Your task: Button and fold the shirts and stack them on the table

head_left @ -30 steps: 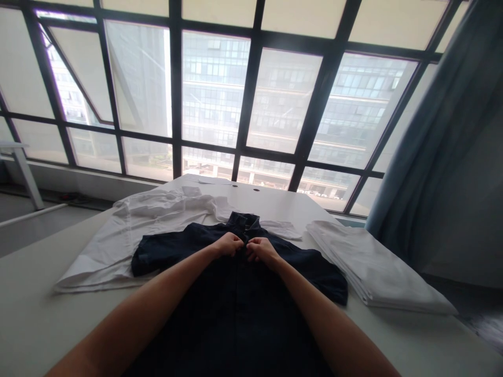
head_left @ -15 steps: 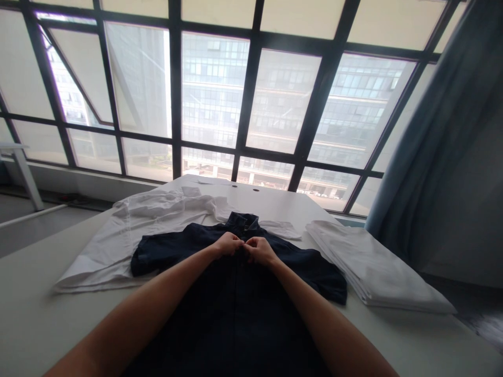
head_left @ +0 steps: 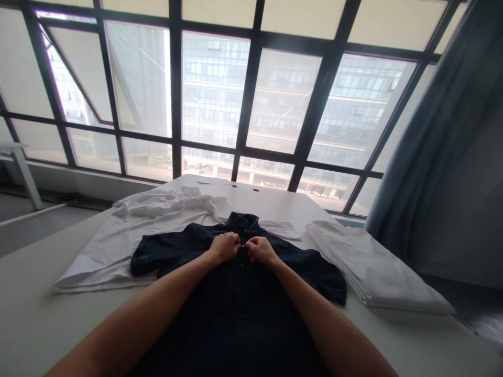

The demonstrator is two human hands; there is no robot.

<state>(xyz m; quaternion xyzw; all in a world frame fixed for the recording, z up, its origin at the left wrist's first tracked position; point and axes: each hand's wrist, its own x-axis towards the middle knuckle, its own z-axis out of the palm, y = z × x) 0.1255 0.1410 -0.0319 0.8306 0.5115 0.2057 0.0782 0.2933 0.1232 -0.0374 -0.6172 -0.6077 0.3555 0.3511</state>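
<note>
A dark navy short-sleeved shirt [head_left: 236,314] lies front up on the white table, its collar pointing away from me. My left hand [head_left: 226,246] is closed on the front placket just below the collar, its fingertips pinching the cloth. Right beside it, my right hand [head_left: 259,250] pinches the other side of the placket. A small light button [head_left: 243,246] shows in the narrow gap between the two hands, and another button [head_left: 241,265] sits a little lower. Exactly how the fingertips hold the fabric is too small to make out.
A rumpled white shirt [head_left: 106,246] spreads over the table's left side, partly under the navy one. Folded white cloth [head_left: 377,267] is stacked at the right. Beyond the white table [head_left: 283,201] stand large windows, with a blue-grey curtain [head_left: 428,157] at the right.
My hands have parted slightly, the left one shifting a little to the left. The button between them and the one below have come into sight.
</note>
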